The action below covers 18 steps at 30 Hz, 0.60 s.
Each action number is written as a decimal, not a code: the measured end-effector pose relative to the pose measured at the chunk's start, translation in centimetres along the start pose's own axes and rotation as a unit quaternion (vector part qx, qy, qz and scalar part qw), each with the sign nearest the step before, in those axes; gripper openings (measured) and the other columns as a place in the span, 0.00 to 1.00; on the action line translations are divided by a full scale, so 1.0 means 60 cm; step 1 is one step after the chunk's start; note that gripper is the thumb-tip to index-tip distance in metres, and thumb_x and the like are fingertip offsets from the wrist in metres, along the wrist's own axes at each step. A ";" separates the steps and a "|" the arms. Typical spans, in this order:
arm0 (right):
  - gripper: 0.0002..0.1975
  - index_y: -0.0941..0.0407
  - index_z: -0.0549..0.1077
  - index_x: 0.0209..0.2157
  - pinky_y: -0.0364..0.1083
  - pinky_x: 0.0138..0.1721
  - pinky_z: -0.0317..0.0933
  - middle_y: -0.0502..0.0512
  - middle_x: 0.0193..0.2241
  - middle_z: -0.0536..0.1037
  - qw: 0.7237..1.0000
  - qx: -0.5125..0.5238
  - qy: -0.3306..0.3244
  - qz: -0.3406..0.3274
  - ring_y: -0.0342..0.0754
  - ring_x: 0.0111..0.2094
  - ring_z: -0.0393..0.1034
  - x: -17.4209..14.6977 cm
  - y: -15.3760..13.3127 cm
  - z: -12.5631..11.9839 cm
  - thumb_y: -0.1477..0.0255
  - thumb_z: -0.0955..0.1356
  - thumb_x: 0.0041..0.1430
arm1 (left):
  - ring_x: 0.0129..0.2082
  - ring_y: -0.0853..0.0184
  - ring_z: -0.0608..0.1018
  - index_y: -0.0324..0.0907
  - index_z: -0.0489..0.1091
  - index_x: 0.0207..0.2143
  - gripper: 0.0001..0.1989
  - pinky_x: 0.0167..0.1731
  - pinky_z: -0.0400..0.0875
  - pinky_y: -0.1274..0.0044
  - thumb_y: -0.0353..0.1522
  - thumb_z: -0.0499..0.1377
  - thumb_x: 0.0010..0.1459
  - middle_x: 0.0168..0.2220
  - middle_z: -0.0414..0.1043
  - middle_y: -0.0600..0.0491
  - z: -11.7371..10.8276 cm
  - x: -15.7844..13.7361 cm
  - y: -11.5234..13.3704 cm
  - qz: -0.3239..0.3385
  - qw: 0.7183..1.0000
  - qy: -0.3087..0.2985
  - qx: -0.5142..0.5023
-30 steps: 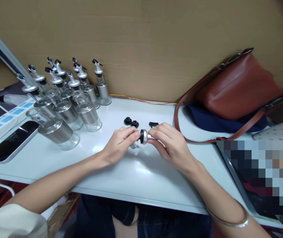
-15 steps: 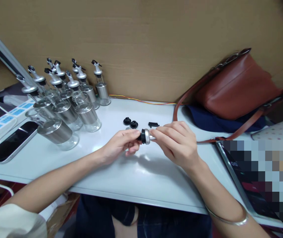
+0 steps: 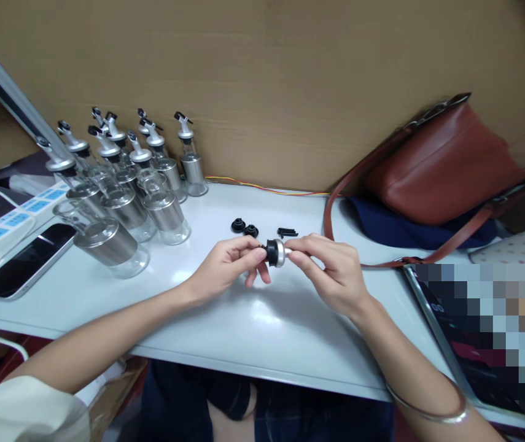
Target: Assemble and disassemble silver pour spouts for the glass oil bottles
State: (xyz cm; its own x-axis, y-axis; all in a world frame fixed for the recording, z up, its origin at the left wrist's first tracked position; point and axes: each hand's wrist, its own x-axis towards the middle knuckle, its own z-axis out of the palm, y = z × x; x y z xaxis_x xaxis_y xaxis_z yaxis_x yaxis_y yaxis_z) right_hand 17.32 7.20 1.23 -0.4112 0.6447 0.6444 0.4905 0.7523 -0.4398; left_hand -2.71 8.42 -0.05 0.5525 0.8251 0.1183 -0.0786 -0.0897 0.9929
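Held sideways between my two hands is a bottle pourer with a black stopper and a silver collar. My left hand pinches its black stopper end, closed between thumb and fingers. The silver spout end is gripped by the fingertips of my right hand, which hides most of it. Just beyond my left fingers lie two black stoppers on the table. Several small black pieces rest to the right of them.
Glass bottles with steel bands crowd the left, several topped with pourers. A phone and a power strip are at far left. A brown bag stands at right, above a tablet-like device.
The pourer has shifted slightly right in the view, and more of its black stopper shows. My right hand's fingers have changed their hold on the spout end.
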 end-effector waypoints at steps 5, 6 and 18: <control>0.13 0.56 0.73 0.32 0.42 0.22 0.54 0.46 0.18 0.68 0.987 0.101 -0.004 0.123 0.40 0.17 0.59 -0.007 0.003 0.004 0.67 0.61 0.66 | 0.22 0.74 0.72 0.39 0.69 0.39 0.09 0.27 0.67 0.79 0.35 0.59 0.57 0.26 0.72 0.55 -0.015 0.004 -0.015 0.117 0.982 0.067 0.132; 0.13 0.56 0.72 0.32 0.42 0.21 0.54 0.45 0.17 0.66 0.983 0.116 0.011 0.139 0.39 0.17 0.58 -0.008 0.005 0.005 0.66 0.61 0.66 | 0.22 0.74 0.72 0.40 0.69 0.39 0.09 0.27 0.67 0.79 0.34 0.59 0.57 0.26 0.71 0.56 -0.020 0.007 -0.018 0.137 0.976 0.093 0.139; 0.06 0.52 0.70 0.37 0.45 0.33 0.61 0.47 0.27 0.72 0.952 0.155 0.183 0.192 0.43 0.28 0.66 -0.006 0.029 0.010 0.66 0.64 0.64 | 0.26 0.75 0.70 0.40 0.70 0.42 0.12 0.31 0.67 0.79 0.26 0.56 0.54 0.37 0.66 0.53 -0.090 0.046 -0.028 0.159 0.867 0.278 0.382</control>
State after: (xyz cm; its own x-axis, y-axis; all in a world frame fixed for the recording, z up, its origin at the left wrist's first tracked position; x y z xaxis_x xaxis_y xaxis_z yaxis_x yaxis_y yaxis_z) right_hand 17.86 8.38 -0.15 0.0761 0.8327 0.5485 0.2764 0.5109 -0.8140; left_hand -5.53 13.84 -1.47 0.1024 0.8133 0.5727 0.5352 -0.5304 0.6575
